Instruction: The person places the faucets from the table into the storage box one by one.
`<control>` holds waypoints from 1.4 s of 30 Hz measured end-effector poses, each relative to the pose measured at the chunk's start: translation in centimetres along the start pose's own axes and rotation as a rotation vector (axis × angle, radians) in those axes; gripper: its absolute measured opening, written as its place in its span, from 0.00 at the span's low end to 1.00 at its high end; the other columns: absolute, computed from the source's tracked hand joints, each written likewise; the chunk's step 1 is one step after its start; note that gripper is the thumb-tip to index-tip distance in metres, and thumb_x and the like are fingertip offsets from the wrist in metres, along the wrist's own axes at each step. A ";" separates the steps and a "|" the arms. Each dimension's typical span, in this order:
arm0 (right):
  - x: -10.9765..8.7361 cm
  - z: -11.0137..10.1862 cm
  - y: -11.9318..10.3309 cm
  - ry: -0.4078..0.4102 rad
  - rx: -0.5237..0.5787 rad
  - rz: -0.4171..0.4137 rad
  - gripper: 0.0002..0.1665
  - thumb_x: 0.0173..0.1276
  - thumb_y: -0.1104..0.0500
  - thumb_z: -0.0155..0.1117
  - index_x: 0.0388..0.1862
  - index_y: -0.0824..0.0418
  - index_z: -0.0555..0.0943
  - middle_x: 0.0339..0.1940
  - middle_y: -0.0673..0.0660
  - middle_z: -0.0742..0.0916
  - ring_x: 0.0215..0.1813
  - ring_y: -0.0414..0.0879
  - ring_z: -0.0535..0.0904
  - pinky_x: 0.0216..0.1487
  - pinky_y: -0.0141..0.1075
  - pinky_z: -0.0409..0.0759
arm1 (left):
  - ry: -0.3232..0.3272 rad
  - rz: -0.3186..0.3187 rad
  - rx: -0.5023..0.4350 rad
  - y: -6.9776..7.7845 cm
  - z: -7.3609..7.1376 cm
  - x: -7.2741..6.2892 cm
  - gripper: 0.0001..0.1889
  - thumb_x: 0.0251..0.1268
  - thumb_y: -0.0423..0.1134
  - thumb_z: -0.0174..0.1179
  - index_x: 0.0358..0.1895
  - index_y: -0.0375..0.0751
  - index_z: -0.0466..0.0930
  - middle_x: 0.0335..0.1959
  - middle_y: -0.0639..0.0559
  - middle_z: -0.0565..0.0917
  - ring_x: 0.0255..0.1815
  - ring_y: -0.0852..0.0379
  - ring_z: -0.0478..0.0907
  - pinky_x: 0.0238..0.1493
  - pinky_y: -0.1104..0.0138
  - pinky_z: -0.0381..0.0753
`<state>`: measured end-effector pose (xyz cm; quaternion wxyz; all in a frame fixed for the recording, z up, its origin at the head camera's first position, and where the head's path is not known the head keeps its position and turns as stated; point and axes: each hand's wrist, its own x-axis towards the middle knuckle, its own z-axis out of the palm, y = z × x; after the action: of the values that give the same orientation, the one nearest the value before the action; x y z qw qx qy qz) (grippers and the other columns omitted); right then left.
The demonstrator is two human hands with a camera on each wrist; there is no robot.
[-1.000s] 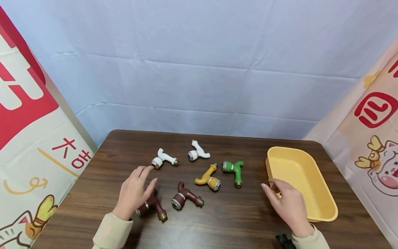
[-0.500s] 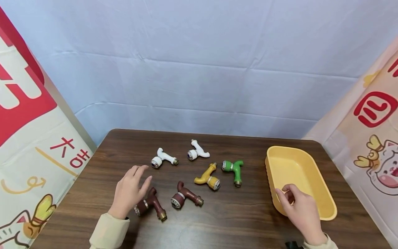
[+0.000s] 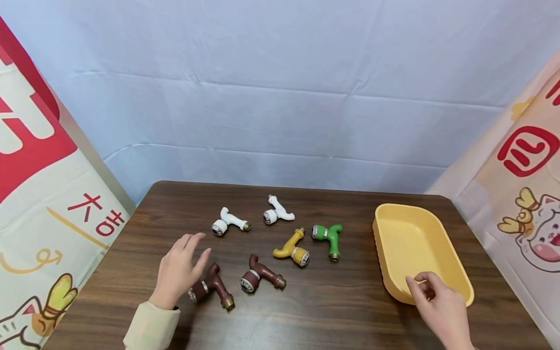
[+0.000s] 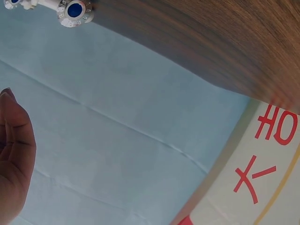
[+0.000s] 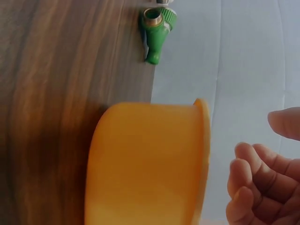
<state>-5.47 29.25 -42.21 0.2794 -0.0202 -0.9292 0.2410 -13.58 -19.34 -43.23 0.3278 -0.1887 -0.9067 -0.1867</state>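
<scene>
My left hand [image 3: 177,270] hovers with loosely bent fingers just left of a maroon tap [image 3: 214,287], holding nothing. A second maroon tap [image 3: 262,276] lies to the right of that one. Beyond them are a yellow tap [image 3: 290,249], a green tap [image 3: 329,238] and two white taps, one at left [image 3: 229,221] and one farther back [image 3: 278,211]. Over the near rim of a yellow plastic basin [image 3: 409,233] is my right hand [image 3: 442,304], its fingers loosely curled around nothing. In the right wrist view, a gap separates this hand's fingertips [image 5: 241,171] from the basin's rim.
All the taps lie on a dark wood-grain table [image 3: 323,311], with the basin at its right side. A pale blue cloth [image 3: 280,97] hangs behind the table. Printed banners stand at the left [image 3: 39,204] and right [image 3: 525,209].
My right hand has moved right and nearer to me, from the basin's left side to its near rim. The left hand has drifted slightly left, uncovering more of the left maroon tap. The taps stay put.
</scene>
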 end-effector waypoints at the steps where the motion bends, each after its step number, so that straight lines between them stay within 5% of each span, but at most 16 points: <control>1: -0.1 -0.1 0.1 0.001 -0.005 0.014 0.07 0.55 0.61 0.66 0.22 0.59 0.76 0.13 0.38 0.73 0.17 0.29 0.62 0.21 0.26 0.59 | 0.003 -0.001 0.000 -0.1 0.0 0.0 0.18 0.48 0.38 0.63 0.44 0.35 0.77 0.33 0.44 0.77 0.27 0.47 0.76 0.18 0.57 0.73; 7: -0.7 -0.6 0.6 0.011 -0.025 0.111 0.08 0.57 0.59 0.65 0.21 0.58 0.76 0.14 0.39 0.73 0.18 0.29 0.63 0.24 0.25 0.60 | 0.001 -0.005 0.001 -0.1 -0.1 -0.1 0.18 0.48 0.38 0.63 0.44 0.35 0.77 0.32 0.44 0.77 0.26 0.47 0.75 0.18 0.56 0.73; 15: -1.6 -1.6 1.4 -0.063 -0.063 0.353 0.13 0.61 0.52 0.62 0.22 0.58 0.78 0.14 0.44 0.75 0.19 0.29 0.65 0.24 0.25 0.60 | -0.011 -0.007 0.002 0.0 0.1 -0.2 0.18 0.49 0.38 0.63 0.44 0.35 0.77 0.33 0.44 0.78 0.27 0.47 0.75 0.18 0.57 0.73; 25: -3.0 -2.2 2.7 -0.092 -0.048 0.518 0.18 0.62 0.48 0.60 0.20 0.58 0.79 0.12 0.43 0.77 0.16 0.32 0.67 0.22 0.26 0.61 | -0.012 -0.010 0.008 0.1 0.0 -0.4 0.17 0.48 0.38 0.63 0.43 0.36 0.77 0.32 0.44 0.78 0.27 0.47 0.75 0.19 0.57 0.73; 34: -3.6 -2.7 4.9 -0.234 -0.005 0.791 0.28 0.64 0.38 0.52 0.19 0.59 0.81 0.12 0.43 0.81 0.17 0.32 0.71 0.24 0.29 0.63 | -0.017 -0.014 0.013 0.2 0.1 -0.5 0.17 0.49 0.38 0.63 0.43 0.36 0.77 0.32 0.44 0.77 0.26 0.47 0.75 0.18 0.56 0.73; 42: -3.6 -2.0 6.1 -0.296 0.211 0.955 0.43 0.65 0.35 0.45 0.42 0.78 0.73 0.16 0.55 0.83 0.18 0.43 0.79 0.23 0.34 0.77 | -0.008 -0.006 0.013 0.1 0.1 -0.5 0.17 0.49 0.38 0.63 0.43 0.35 0.77 0.33 0.44 0.78 0.27 0.47 0.76 0.18 0.57 0.73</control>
<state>-2.02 34.93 -45.40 0.0040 -0.3800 -0.8164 0.4347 -13.23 -19.34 -43.60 0.3248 -0.1845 -0.9098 -0.1810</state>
